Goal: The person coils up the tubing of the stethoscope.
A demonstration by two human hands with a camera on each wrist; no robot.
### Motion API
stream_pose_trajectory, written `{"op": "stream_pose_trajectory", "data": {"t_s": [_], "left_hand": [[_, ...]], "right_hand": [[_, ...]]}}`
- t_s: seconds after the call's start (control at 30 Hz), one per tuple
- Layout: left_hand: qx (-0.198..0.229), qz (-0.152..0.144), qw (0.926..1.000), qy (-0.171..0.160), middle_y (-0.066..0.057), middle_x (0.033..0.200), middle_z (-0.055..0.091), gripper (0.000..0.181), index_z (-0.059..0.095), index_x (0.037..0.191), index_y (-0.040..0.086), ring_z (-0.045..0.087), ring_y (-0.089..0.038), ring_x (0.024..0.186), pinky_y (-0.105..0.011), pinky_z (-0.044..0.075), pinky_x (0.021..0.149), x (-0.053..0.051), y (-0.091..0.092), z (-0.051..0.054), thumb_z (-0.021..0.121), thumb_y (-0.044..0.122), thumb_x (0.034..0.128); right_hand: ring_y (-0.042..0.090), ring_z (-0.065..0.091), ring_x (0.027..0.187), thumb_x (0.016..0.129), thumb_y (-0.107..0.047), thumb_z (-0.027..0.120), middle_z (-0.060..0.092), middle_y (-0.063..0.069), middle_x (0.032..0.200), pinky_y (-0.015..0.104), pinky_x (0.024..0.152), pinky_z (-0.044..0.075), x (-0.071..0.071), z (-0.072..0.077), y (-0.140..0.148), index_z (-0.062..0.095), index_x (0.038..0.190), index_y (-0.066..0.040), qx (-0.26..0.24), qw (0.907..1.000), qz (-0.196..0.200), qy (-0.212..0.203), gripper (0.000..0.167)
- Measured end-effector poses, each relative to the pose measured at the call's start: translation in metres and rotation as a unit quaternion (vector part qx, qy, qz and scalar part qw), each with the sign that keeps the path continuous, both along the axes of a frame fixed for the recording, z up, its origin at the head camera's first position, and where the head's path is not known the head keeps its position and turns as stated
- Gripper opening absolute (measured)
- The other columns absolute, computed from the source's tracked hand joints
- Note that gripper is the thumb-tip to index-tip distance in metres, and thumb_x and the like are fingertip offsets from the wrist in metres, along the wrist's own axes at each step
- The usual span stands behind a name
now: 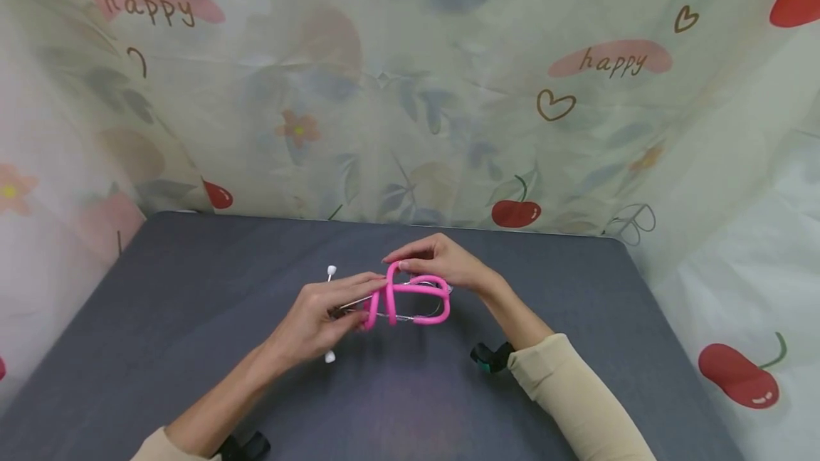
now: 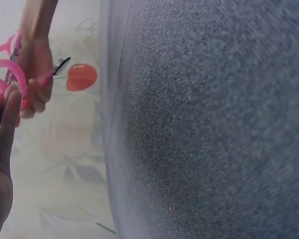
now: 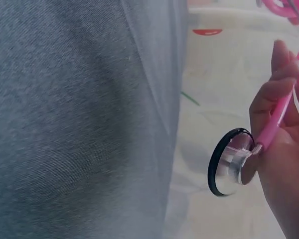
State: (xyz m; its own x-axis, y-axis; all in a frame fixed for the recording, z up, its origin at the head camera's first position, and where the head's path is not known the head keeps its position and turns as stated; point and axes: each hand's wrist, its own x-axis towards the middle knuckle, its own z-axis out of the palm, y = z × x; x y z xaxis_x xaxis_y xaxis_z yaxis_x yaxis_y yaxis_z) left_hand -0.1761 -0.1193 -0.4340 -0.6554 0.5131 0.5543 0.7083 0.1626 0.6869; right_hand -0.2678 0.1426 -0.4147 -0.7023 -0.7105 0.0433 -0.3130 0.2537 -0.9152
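A stethoscope with bright pink tubing [image 1: 416, 289], folded into loops, is held above the table between both hands. My left hand [image 1: 317, 319] pinches the bundle at its left end, thumb below and fingers above. Beyond that hand, white ear tips [image 1: 331, 269] stick out on either side; much of the metal tubes is hidden. My right hand [image 1: 445, 262] grips the loops from the far right side. In the right wrist view its fingers curl round the pink tube, and the round chest piece [image 3: 229, 164] with a black rim hangs beside the palm.
A dark grey cloth [image 1: 192, 304] covers the table. Behind it hangs a pale printed curtain [image 1: 384, 162] with cherries, hearts and lettering, which continues down both sides. Black straps [image 1: 492, 358] sit at the wrists.
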Motion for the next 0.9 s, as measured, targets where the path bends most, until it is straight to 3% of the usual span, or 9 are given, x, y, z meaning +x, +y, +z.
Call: {"op": "stream_pose_trajectory", "data": {"t_s": [0.17, 0.27, 0.3, 0.4, 0.5, 0.63, 0.7, 0.8, 0.9], "left_hand": [[0.027, 0.011, 0.9995, -0.014, -0.007, 0.132, 0.063, 0.055, 0.064, 0.134, 0.011, 0.069, -0.014, 0.088, -0.026, 0.058, 0.067, -0.001, -0.001, 0.003, 0.074, -0.008, 0.0836], [0.027, 0.022, 0.9992, -0.021, -0.007, 0.132, 0.063, 0.056, 0.064, 0.134, 0.010, 0.069, -0.013, 0.084, -0.026, 0.058, 0.066, -0.001, -0.001, 0.009, 0.074, -0.008, 0.0830], [0.029, 0.024, 0.9991, -0.021, -0.008, 0.132, 0.063, 0.056, 0.064, 0.134, 0.009, 0.069, -0.014, 0.082, -0.027, 0.058, 0.066, -0.001, -0.001, 0.012, 0.074, -0.009, 0.0826], [0.037, 0.032, 0.9985, -0.023, -0.010, 0.131, 0.063, 0.056, 0.063, 0.133, 0.005, 0.069, -0.017, 0.074, -0.028, 0.059, 0.064, 0.002, -0.001, 0.024, 0.073, -0.013, 0.0813], [0.042, 0.041, 0.9981, -0.018, -0.014, 0.129, 0.064, 0.054, 0.063, 0.132, 0.000, 0.069, -0.020, 0.072, -0.030, 0.059, 0.064, 0.004, -0.001, 0.039, 0.072, -0.016, 0.0808], [0.040, 0.062, 0.9972, -0.012, -0.015, 0.127, 0.064, 0.053, 0.063, 0.131, -0.002, 0.070, -0.020, 0.071, -0.030, 0.059, 0.064, 0.005, -0.005, 0.052, 0.072, -0.016, 0.0808], [0.042, 0.071, 0.9965, -0.010, -0.016, 0.127, 0.064, 0.053, 0.062, 0.131, -0.003, 0.070, -0.020, 0.070, -0.030, 0.059, 0.063, 0.005, -0.008, 0.054, 0.071, -0.017, 0.0808], [0.046, 0.084, 0.9954, -0.003, -0.016, 0.127, 0.064, 0.052, 0.063, 0.130, -0.003, 0.070, -0.019, 0.067, -0.030, 0.058, 0.060, 0.004, -0.011, 0.055, 0.070, -0.018, 0.0809], [0.048, 0.092, 0.9946, 0.002, -0.017, 0.128, 0.063, 0.052, 0.062, 0.130, -0.003, 0.070, -0.019, 0.067, -0.029, 0.057, 0.059, 0.002, -0.012, 0.054, 0.070, -0.018, 0.0813]], "right_hand": [[0.023, 0.068, 0.098, 0.095, -0.016, 0.069, 0.073, 0.012, 0.111, 0.029, 0.076, 0.052, -0.001, -0.010, 0.002, 0.075, 0.118, -0.009, -0.013, 0.9997, -0.018, -0.009, 0.025], [0.023, 0.065, 0.088, 0.094, -0.010, 0.068, 0.072, 0.016, 0.113, 0.025, 0.067, 0.046, -0.001, -0.015, 0.003, 0.073, 0.120, -0.006, -0.027, 0.9994, -0.022, 0.007, 0.027], [0.023, 0.063, 0.085, 0.094, -0.009, 0.067, 0.071, 0.016, 0.113, 0.026, 0.065, 0.044, -0.001, -0.017, 0.003, 0.072, 0.121, -0.005, -0.029, 0.9992, -0.025, 0.015, 0.028], [0.028, 0.066, 0.087, 0.095, -0.003, 0.063, 0.073, 0.015, 0.110, 0.035, 0.073, 0.052, 0.001, -0.020, 0.004, 0.069, 0.124, -0.001, -0.043, 0.9984, -0.031, 0.018, 0.030], [0.032, 0.067, 0.100, 0.097, -0.003, 0.062, 0.073, 0.016, 0.105, 0.046, 0.082, 0.053, 0.002, -0.021, 0.004, 0.069, 0.123, 0.000, -0.048, 0.9978, -0.045, 0.007, 0.027], [0.028, 0.066, 0.101, 0.098, -0.007, 0.062, 0.073, 0.017, 0.102, 0.038, 0.080, 0.052, 0.003, -0.024, 0.004, 0.070, 0.120, -0.001, -0.047, 0.9960, -0.075, -0.005, 0.024], [0.027, 0.067, 0.099, 0.099, -0.008, 0.061, 0.073, 0.017, 0.104, 0.037, 0.082, 0.053, 0.004, -0.026, 0.005, 0.069, 0.121, 0.000, -0.053, 0.9950, -0.084, -0.011, 0.025], [0.036, 0.067, 0.091, 0.100, -0.009, 0.059, 0.071, 0.021, 0.106, 0.049, 0.084, 0.054, 0.005, -0.029, 0.005, 0.067, 0.124, 0.002, -0.068, 0.9938, -0.086, -0.017, 0.027], [0.041, 0.061, 0.080, 0.101, -0.009, 0.058, 0.068, 0.025, 0.098, 0.053, 0.076, 0.054, 0.007, -0.032, 0.006, 0.067, 0.125, 0.002, -0.069, 0.9941, -0.084, -0.009, 0.028]]}}
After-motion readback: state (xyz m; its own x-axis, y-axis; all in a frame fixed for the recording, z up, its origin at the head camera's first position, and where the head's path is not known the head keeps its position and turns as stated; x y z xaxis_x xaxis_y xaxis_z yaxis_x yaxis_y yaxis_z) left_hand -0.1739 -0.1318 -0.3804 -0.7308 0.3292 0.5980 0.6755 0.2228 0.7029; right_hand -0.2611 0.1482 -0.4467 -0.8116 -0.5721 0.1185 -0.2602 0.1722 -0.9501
